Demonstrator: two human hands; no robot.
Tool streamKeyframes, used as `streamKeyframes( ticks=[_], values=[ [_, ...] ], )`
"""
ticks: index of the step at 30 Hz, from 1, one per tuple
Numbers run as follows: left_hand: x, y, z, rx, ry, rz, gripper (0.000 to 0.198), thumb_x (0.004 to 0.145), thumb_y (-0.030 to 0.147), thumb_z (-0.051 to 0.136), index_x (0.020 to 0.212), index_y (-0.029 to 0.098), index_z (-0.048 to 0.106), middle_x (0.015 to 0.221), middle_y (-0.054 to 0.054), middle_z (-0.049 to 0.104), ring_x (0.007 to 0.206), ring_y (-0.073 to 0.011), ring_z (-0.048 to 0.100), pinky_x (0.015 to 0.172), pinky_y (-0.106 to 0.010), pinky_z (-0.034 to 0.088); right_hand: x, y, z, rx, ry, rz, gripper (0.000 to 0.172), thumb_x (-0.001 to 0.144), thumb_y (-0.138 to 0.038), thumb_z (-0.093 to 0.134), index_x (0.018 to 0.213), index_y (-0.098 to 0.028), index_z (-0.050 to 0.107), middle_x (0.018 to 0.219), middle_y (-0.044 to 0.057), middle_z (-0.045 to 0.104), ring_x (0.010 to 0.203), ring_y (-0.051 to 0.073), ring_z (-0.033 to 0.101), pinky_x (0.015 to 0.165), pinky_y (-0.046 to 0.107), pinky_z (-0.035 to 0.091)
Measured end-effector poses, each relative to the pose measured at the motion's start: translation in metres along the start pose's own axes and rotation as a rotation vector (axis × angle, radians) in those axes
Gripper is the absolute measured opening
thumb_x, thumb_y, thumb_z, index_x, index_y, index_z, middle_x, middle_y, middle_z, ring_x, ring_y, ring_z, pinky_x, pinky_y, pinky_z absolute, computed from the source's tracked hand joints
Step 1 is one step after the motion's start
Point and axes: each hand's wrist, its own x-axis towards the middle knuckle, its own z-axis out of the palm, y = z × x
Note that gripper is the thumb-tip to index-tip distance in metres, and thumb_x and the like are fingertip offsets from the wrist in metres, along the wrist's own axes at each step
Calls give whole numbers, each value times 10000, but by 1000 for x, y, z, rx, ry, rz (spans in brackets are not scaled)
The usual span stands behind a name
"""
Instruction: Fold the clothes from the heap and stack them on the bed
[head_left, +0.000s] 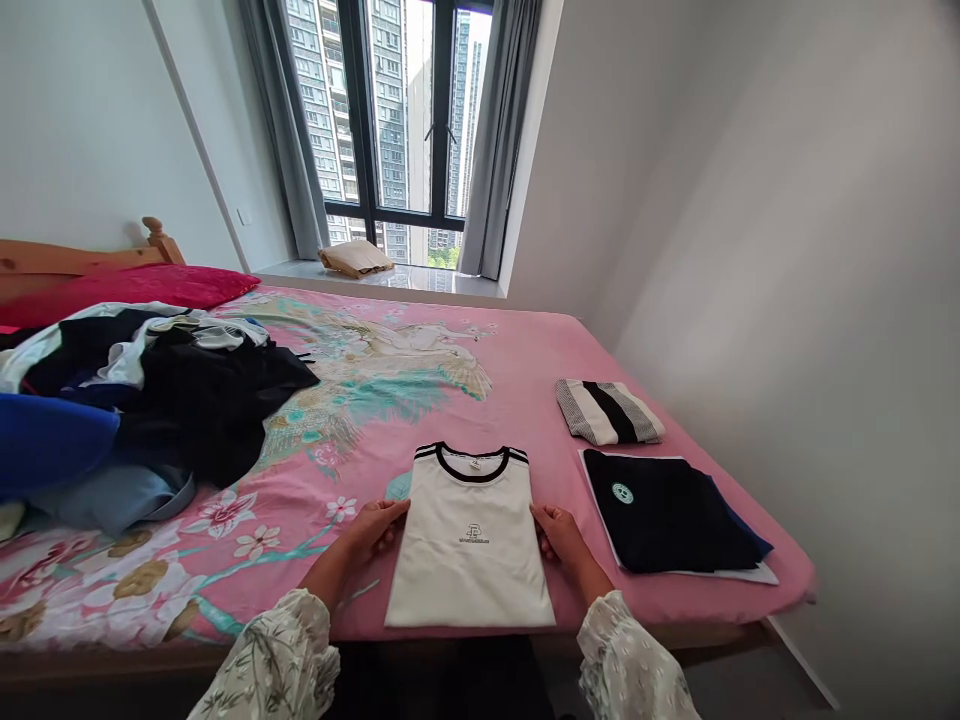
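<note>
A white T-shirt (472, 560) with a black collar and black shoulder stripes lies folded into a neat rectangle at the bed's near edge, collar facing away. My left hand (376, 526) pinches its left side edge between thumb and fingers. On the opposite side edge, at about the same height, my right hand (556, 530) pinches the cloth. Right of the shirt is a stack of folded clothes with a black garment (667, 515) on top. Behind that stack sits a folded striped garment (609, 412) in white, grey and black.
A loose heap of clothes (217, 400) covers the left of the pink floral bedsheet (525, 350). Behind it lies a red pillow (172, 285). A beige folded item (355, 258) rests on the window sill. A wall stands along the right side.
</note>
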Motion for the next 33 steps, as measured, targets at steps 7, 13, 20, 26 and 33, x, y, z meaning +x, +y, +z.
streamKeyframes(
  ticks=[7, 13, 20, 26, 33],
  values=[
    [-3, 4, -11, 47, -155, -45, 513, 488, 614, 747, 623, 178, 513, 393, 90, 379, 331, -40, 264, 357, -206, 102, -10, -5, -8, -29, -80, 36, 381, 717, -518, 581, 558, -204, 435, 307, -79, 366, 249, 57, 254, 283, 203, 142],
    [-6, 4, 0, 41, -74, -21, 566, 455, 657, 735, 613, 191, 455, 445, 89, 411, 348, -30, 267, 356, -197, 95, -11, 0, -6, -3, -26, 18, 361, 708, -508, 573, 592, -220, 390, 343, -99, 357, 270, 50, 249, 287, 194, 151],
    [-14, 3, -3, 68, -62, -29, 564, 503, 711, 669, 628, 207, 448, 384, 103, 356, 325, -45, 255, 353, -207, 105, -14, 4, -9, -21, -31, 26, 361, 748, -522, 507, 580, -221, 399, 317, -86, 353, 255, 63, 247, 286, 202, 168],
    [-20, 4, -14, 129, -181, -75, 498, 562, 649, 678, 590, 193, 480, 372, 89, 365, 306, -36, 231, 361, -219, 89, -22, 5, -16, -72, -128, 70, 360, 750, -488, 531, 544, -213, 421, 296, -75, 356, 246, 66, 253, 285, 204, 136],
    [-25, 1, -8, 142, -119, -59, 515, 535, 635, 697, 602, 208, 417, 409, 109, 344, 323, -23, 187, 372, -214, 49, -24, 11, -14, -67, -81, 35, 402, 713, -561, 568, 590, -229, 377, 333, -103, 353, 267, 58, 265, 291, 195, 157]
  ],
)
